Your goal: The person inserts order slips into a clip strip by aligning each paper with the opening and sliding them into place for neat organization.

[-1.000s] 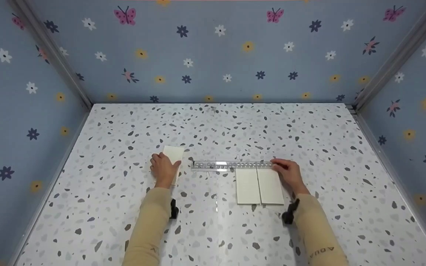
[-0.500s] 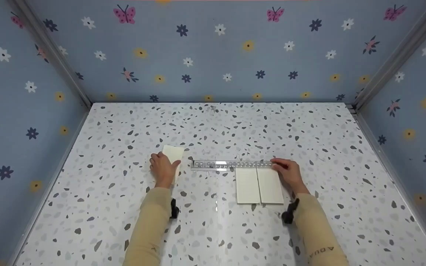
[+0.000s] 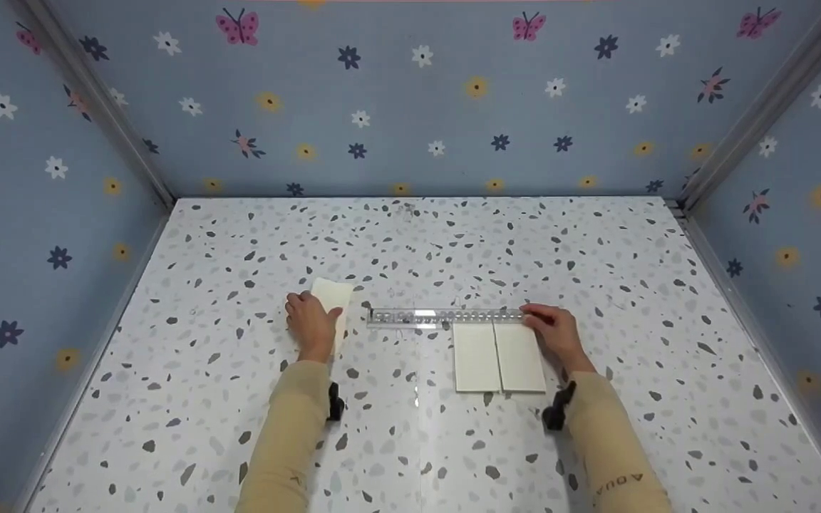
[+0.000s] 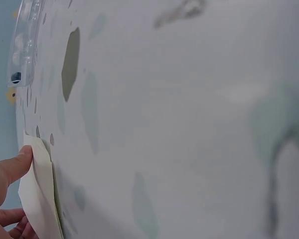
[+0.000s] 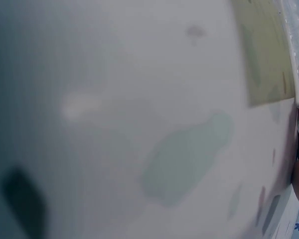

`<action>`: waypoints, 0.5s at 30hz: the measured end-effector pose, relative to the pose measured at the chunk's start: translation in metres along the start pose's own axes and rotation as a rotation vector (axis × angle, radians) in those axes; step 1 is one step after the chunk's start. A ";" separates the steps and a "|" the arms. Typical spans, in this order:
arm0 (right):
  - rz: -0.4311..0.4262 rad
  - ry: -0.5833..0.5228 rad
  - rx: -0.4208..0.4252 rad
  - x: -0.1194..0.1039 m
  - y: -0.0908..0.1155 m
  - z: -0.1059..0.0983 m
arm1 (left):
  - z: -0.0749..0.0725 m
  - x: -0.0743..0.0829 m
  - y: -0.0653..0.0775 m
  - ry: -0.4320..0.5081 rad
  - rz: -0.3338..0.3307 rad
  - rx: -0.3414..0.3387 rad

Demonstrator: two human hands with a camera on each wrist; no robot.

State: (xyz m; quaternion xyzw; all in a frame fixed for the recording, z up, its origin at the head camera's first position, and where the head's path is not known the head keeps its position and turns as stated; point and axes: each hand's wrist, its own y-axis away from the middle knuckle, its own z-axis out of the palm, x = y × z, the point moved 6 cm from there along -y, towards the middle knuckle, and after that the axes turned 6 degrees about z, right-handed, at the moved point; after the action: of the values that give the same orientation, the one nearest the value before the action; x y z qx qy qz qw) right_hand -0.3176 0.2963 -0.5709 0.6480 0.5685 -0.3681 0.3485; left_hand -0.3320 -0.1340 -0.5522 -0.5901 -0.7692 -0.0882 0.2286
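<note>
My left hand (image 3: 312,328) pinches a cream sheet of paper (image 3: 339,293), with the thumb on its near face and the fingers behind it. In the left wrist view the paper (image 4: 40,194) stands bent, partly off the table. On the right, my right hand (image 3: 559,335) grips the right end of a long clear plastic strip (image 3: 400,318) with a row of round shapes along it. Just below that strip lie two cream paper rectangles (image 3: 477,360), side by side with a thin dark line between them. Only the edge of the right hand shows in the right wrist view.
A white speckled tabletop (image 3: 410,242) lies under everything. Blue walls (image 3: 396,85) with flowers and butterflies enclose it at the back and both sides, joined by grey metal rails (image 3: 107,107). A black wrist mount (image 3: 336,402) sits at each sleeve.
The sheet in my left hand has tilted slightly, its upper edge now slanting. My right hand and the clear strip keep their place.
</note>
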 end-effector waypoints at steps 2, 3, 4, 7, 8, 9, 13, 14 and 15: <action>0.000 0.002 0.001 0.000 0.000 0.000 | -0.001 0.001 0.000 0.006 0.003 0.006; 0.000 0.003 0.002 0.000 -0.001 0.000 | -0.001 0.001 0.000 0.010 0.004 0.009; 0.000 0.004 0.002 0.000 -0.001 0.000 | -0.002 0.001 0.000 0.015 0.004 0.012; 0.001 0.000 0.003 0.001 -0.001 0.000 | -0.003 0.002 -0.001 0.024 0.012 0.011; -0.002 -0.006 0.004 0.001 -0.001 0.000 | -0.004 0.003 -0.001 0.029 0.015 0.011; -0.010 -0.013 0.005 0.001 -0.001 0.000 | -0.004 0.003 -0.002 0.037 0.017 0.010; -0.027 -0.033 0.015 0.000 0.000 0.001 | -0.003 0.003 -0.004 0.072 0.015 -0.001; -0.027 -0.036 0.018 0.000 -0.001 0.001 | -0.002 0.003 -0.004 0.080 0.010 -0.003; -0.026 -0.033 0.019 0.000 -0.001 0.001 | -0.002 0.003 -0.004 0.084 0.004 -0.006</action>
State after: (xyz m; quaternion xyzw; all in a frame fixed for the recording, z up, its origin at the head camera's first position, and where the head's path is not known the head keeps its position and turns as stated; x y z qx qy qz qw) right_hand -0.3184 0.2959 -0.5717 0.6375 0.5677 -0.3885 0.3468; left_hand -0.3358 -0.1334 -0.5485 -0.5882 -0.7574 -0.1147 0.2592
